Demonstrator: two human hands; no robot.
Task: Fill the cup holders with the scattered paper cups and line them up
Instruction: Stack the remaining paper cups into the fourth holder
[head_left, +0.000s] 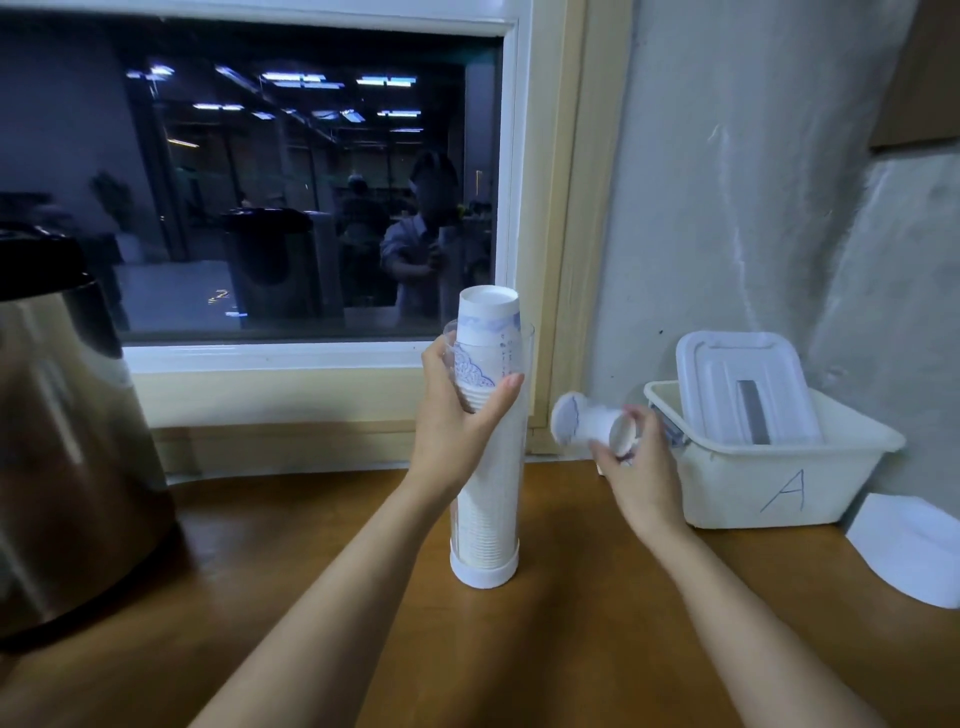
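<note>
Tall clear plastic cup holder (485, 519) with white base, upright on brown wooden desk (571, 623), packed with nested white paper cups; topmost blue-patterned cup (488, 325) inverted, protruding above rim. Left hand (457, 421) wrapped around upper tube, fingers clamped. Right hand (641, 467) beside it, fingers closed on 1 sideways white paper cup (592, 423). Cream plastic bin marked "A" (769, 483) at right.

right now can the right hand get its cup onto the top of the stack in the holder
Probably yes. The right hand holds a loose paper cup just right of the cup holder, and the stack's top stands open above the rim. The left hand grips lower on the tube, off the top.
</note>
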